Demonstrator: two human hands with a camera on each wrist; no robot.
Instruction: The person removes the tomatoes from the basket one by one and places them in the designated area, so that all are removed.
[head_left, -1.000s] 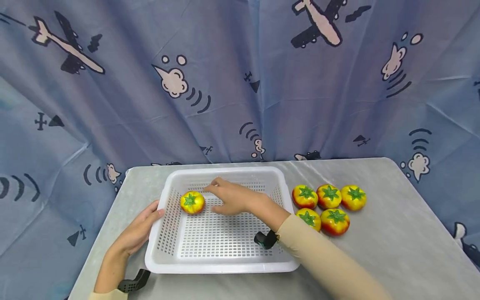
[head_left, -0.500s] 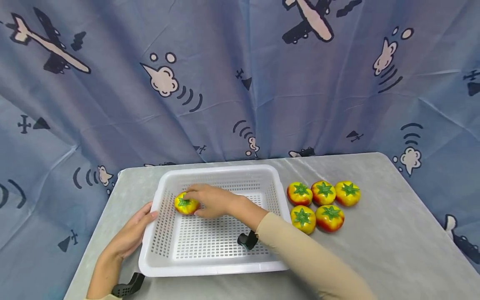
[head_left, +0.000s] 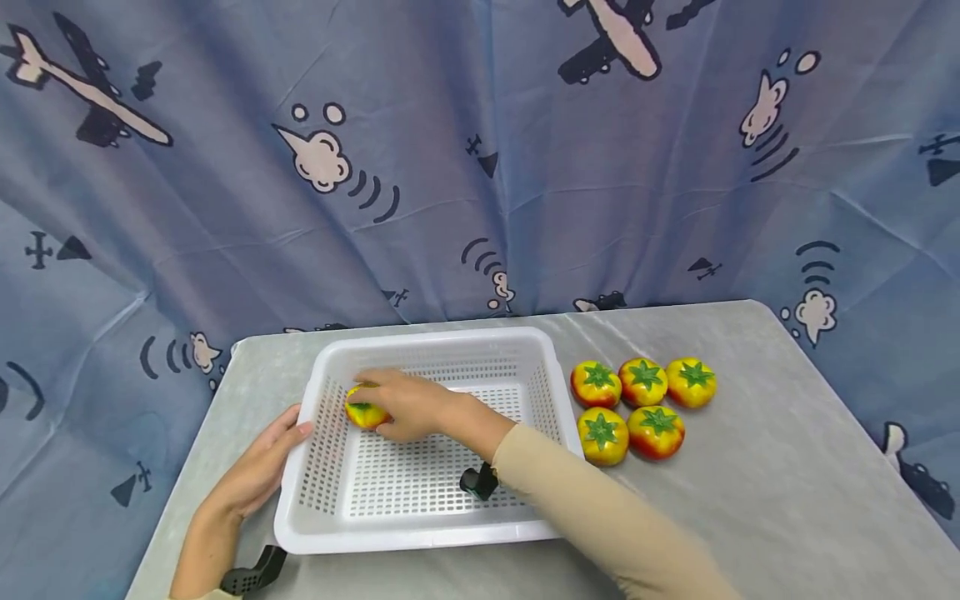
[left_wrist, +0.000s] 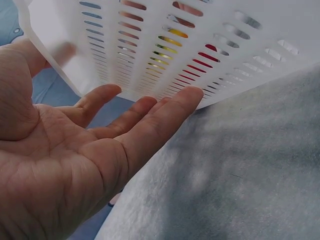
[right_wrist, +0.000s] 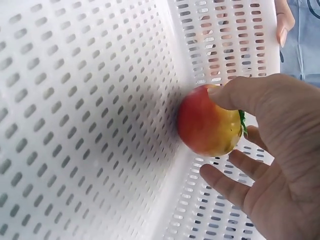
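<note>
A white perforated plastic basket [head_left: 431,533] stands on the table. My left hand [head_left: 258,467] holds its left rim, the thumb over the edge; in the left wrist view, the fingers [left_wrist: 150,122] lie along the outside of the wall. Inside the basket, near its left wall, is a red-and-yellow tomato [head_left: 365,415] with a green leafy top. My right hand [head_left: 412,406] reaches in from the right and grips this tomato from above. The right wrist view shows the thumb against the tomato [right_wrist: 207,122] and the other fingers around its far side, partly hidden.
Several more tomatoes [head_left: 656,432] lie in two rows on the grey-covered table [head_left: 765,500], just right of the basket. A blue patterned curtain [head_left: 420,167] hangs behind the table's back edge.
My right hand has moved left onto the tomato in the basket and taken hold of it. My left hand stays on the rim. The head view has shifted slightly.
</note>
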